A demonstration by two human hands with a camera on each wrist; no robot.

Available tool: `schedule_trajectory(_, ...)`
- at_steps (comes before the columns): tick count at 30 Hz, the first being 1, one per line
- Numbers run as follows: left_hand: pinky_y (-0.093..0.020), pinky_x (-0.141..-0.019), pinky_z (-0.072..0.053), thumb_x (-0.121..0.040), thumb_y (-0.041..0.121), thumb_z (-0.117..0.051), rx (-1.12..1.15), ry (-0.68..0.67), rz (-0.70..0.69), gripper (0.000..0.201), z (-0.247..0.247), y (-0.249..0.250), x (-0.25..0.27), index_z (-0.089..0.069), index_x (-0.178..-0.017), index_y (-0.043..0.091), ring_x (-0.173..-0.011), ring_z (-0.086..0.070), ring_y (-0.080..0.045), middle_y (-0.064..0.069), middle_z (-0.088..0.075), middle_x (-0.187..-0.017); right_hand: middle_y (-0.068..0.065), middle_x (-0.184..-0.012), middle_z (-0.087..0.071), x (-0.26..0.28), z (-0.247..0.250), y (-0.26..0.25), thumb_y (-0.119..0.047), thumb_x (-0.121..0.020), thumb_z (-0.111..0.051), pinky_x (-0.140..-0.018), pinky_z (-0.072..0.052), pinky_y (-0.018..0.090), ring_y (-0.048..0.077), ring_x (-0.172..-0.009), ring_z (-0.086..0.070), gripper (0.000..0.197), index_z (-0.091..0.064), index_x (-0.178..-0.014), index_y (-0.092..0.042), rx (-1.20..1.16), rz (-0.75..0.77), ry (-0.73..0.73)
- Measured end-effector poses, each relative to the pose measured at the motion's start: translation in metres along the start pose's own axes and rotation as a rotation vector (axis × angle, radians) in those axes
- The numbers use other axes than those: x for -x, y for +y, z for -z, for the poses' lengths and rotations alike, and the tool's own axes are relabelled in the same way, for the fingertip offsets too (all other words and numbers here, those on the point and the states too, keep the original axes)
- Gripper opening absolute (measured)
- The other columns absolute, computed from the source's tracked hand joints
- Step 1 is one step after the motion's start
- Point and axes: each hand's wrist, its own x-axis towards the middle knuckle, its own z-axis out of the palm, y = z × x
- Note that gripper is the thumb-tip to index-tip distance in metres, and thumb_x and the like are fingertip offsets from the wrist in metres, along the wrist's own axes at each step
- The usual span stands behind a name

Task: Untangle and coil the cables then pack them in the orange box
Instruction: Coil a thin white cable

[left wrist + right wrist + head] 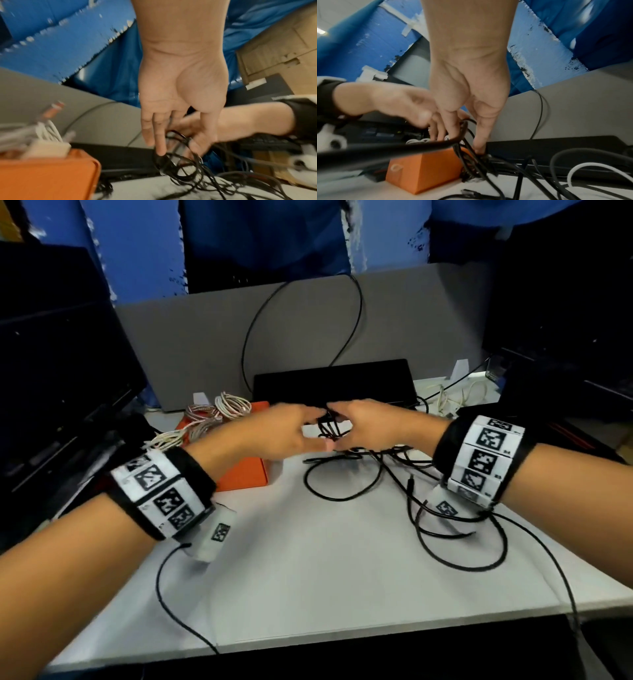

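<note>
- Holding a small bundle of thin black cable (328, 426) between them, the left hand (274, 433) and the right hand (368, 424) meet above the far middle of the white desk (308, 559).
- The right hand's fingers (480, 135) are curled down around the black loops, thumb and forefinger pinching strands where they gather; the wrist view shows cable running through the grip.
- The left hand's fingers (159, 135) are fairly straight and only slightly spread, their tips touching the same black loops; whether any of them actually pinch a strand I cannot tell.
- The rest of the black cable trails loose from the bundle, lying in wide tangled loops over the right half of the desk, with one strand running off the near edge.
- The open orange rectangular box (245, 475) sits toward the far left of the desk, just left of the hands and under the left forearm.
- Coiled white cables (219, 414) with reddish banding rest in and over the box, sticking up past its rim.
- A flat black keyboard-like slab (335, 381) lies along the far edge, behind the hands, against a grey partition panel (205, 337).
- Both wrists wear black bands with black-and-white square markers (484, 460).
</note>
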Motion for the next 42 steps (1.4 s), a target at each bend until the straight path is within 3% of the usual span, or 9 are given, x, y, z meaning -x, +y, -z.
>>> schedule_trajectory(4,-0.014,-0.058,-0.040,-0.091,0.046,-0.071,0.105,0.036,0.070,0.059,-0.034,0.012,-0.033,-0.051,-0.135,0.012,-0.086,-0.062,-0.017,0.004,-0.063,-0.102,0.016,-0.097,-0.072,-0.011,0.013,-0.005,-0.012,-0.093,-0.073,-0.090,-0.061,0.051,0.034,-0.096,-0.075,0.019,-0.063,-0.107,-0.005,-0.359,-0.091,-0.108)
schedule_trajectory(8,-0.033,-0.074,-0.053,-0.098,0.041,-0.061,-0.103,-0.073,0.120,0.022,-0.043,0.002,-0.047,-0.065,-0.095,0.020,-0.092,-0.067,-0.025,0.000,-0.070,-0.087,0.013,-0.114,-0.074,-0.002,0.037,0.004,-0.029,-0.102,-0.064,-0.093,-0.061,0.041,0.026,-0.096,-0.077,0.034,-0.064,-0.129,-0.008,-0.351,-0.139,-0.105)
schedule_trajectory(14,-0.035,-0.064,-0.044,-0.098,0.028,-0.057,-0.549,-0.076,0.330,0.020,-0.042,-0.015,-0.043,-0.066,-0.112,0.016,-0.096,-0.069,-0.030,-0.007,-0.070,-0.109,-0.003,-0.110,-0.073,0.025,0.049,0.032,-0.060,-0.098,-0.058,-0.085,-0.062,0.039,0.020,-0.089,-0.077,0.044,-0.071,-0.118,-0.023,-0.019,-0.195,-0.287)
schedule_trajectory(18,-0.035,-0.066,-0.045,-0.102,0.040,-0.049,-0.540,-0.087,0.312,0.033,-0.034,0.012,-0.033,-0.061,-0.125,0.020,-0.096,-0.067,-0.029,-0.006,-0.068,-0.109,-0.011,-0.130,-0.056,0.032,0.021,0.063,-0.068,-0.084,-0.070,-0.103,-0.053,0.044,0.025,-0.119,-0.063,0.073,-0.051,-0.145,-0.031,0.343,-0.295,-0.535)
schedule_trajectory(22,-0.036,-0.089,-0.047,-0.093,0.073,-0.048,-0.131,-0.220,-0.010,0.068,-0.040,0.058,-0.017,-0.049,-0.145,0.030,-0.119,-0.058,-0.024,-0.001,-0.061,-0.135,0.000,-0.129,-0.061,0.030,-0.003,0.081,-0.039,-0.092,-0.071,-0.093,-0.057,0.039,0.029,-0.111,-0.068,0.051,-0.055,-0.139,-0.026,0.349,-0.288,-0.527)
schedule_trajectory(27,-0.044,-0.112,-0.042,-0.079,0.070,-0.071,-0.116,-0.563,-0.056,0.092,-0.072,0.073,-0.024,-0.032,-0.155,0.034,-0.137,-0.044,-0.027,0.001,-0.036,-0.154,0.006,-0.100,-0.074,0.021,0.021,0.093,-0.006,-0.100,-0.049,-0.066,-0.056,0.031,0.023,-0.076,-0.071,0.024,-0.068,-0.103,-0.020,0.105,-0.327,-0.262)
schedule_trajectory(31,-0.041,-0.108,-0.044,-0.086,0.055,-0.073,-0.113,-0.486,-0.065,0.075,-0.078,0.056,-0.036,-0.042,-0.149,0.028,-0.129,-0.049,-0.023,0.001,-0.042,-0.145,0.000,-0.116,-0.065,0.022,0.014,0.118,-0.016,-0.086,-0.071,-0.095,-0.056,0.043,0.025,-0.107,-0.064,0.033,-0.063,-0.116,-0.027,0.442,-0.380,-0.463)
schedule_trajectory(36,-0.038,-0.103,-0.047,-0.089,0.052,-0.071,0.023,-0.376,-0.044,0.055,-0.086,0.033,-0.042,-0.056,-0.134,0.026,-0.117,-0.054,-0.018,0.005,-0.049,-0.132,0.006,-0.100,-0.070,0.030,0.012,0.138,-0.025,-0.083,-0.079,-0.070,-0.048,0.033,0.020,-0.080,-0.059,0.030,-0.063,-0.108,-0.022,0.500,-0.396,-0.542)
schedule_trajectory(42,-0.037,-0.101,-0.049,-0.089,0.048,-0.074,0.060,-0.327,-0.066,0.048,-0.092,0.035,-0.058,-0.060,-0.128,0.023,-0.113,-0.055,-0.017,0.005,-0.049,-0.128,-0.003,-0.077,-0.068,0.040,0.033,0.154,-0.037,-0.092,-0.075,-0.074,-0.054,0.033,0.018,-0.068,-0.060,0.024,-0.071,-0.095,-0.014,0.453,-0.385,-0.546)
